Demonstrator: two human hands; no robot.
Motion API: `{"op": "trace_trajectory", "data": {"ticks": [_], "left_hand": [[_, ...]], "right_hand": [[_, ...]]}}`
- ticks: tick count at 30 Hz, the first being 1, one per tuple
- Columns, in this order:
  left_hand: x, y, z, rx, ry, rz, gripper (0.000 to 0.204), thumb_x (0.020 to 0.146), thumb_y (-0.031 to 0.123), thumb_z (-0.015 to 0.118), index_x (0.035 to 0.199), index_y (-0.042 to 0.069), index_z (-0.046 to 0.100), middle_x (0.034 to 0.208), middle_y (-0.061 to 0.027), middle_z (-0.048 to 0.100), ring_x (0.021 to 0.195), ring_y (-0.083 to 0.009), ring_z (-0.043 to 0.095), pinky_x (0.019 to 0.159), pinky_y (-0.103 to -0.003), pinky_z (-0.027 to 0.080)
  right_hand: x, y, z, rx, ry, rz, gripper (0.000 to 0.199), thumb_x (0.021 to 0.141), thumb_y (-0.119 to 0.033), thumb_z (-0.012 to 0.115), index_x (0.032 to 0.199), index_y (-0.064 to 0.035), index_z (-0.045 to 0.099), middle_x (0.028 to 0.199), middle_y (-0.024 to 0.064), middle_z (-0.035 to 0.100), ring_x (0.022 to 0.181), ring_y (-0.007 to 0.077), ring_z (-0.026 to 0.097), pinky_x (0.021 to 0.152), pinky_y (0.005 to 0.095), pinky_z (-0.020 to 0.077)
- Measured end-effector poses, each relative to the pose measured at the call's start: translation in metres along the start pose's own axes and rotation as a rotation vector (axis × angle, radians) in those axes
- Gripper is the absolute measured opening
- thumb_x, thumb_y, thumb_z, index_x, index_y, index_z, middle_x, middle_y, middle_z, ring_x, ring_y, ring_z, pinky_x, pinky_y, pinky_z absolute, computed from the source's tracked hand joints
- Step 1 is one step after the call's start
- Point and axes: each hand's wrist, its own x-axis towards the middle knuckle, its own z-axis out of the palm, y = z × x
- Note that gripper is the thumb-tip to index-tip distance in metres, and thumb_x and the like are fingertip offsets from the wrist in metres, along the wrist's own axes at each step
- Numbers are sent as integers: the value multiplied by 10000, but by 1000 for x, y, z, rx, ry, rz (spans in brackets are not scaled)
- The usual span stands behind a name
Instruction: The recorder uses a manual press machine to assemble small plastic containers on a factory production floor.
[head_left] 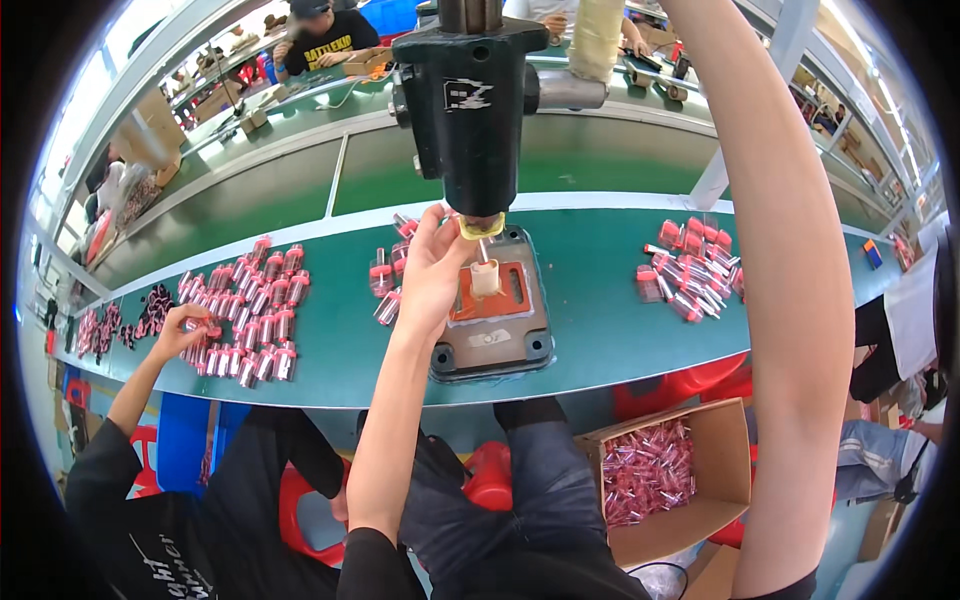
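Observation:
My left hand (436, 262) is raised under the head of a black press (465, 120). Its fingers are pinched round a small part with a silver stem (485, 250), largely hidden by the fingers and a yellow rim on the press head. Just below stands a cream cylindrical holder (487, 280) on an orange plate (515, 290), fixed to the grey press base (490, 350). My right forearm (785, 250) stretches up past the upper edge, so the right hand is out of the picture. Several clear-and-pink plastic tubes (382, 278) lie beside my left wrist.
On the green table (590, 340) is a pile of pink-and-clear tubes (690, 265) at right, with a larger group (250, 310) at left. A co-worker's hand (180, 335) touches that group. An open cardboard box (725, 470) of pink parts stands below the edge.

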Motion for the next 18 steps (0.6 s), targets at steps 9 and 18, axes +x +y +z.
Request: {"op": "trace_trajectory", "data": {"ticks": [9, 18], "left_hand": [[-1, 0, -1, 72, -108, 14, 493, 951, 70, 604, 1361, 80, 330, 1239, -126, 636, 1178, -209, 583, 1055, -406, 412], [-1, -10, -15, 176, -190, 47, 490, 970, 83, 575, 1388, 94, 321, 1253, -140, 624, 1183, -218, 582, 1052, -407, 415]], "right_hand": [[0, 1, -1, 4, 15, -3, 395, 805, -363, 675, 829, 30, 641, 664, 112, 621, 652, 255, 610, 666, 363, 482], [7, 14, -1, -107, -18, -137, 424, 803, -377, 674, 844, 42, 628, 751, 184, 640, 738, 302, 632, 715, 384, 486]]}}
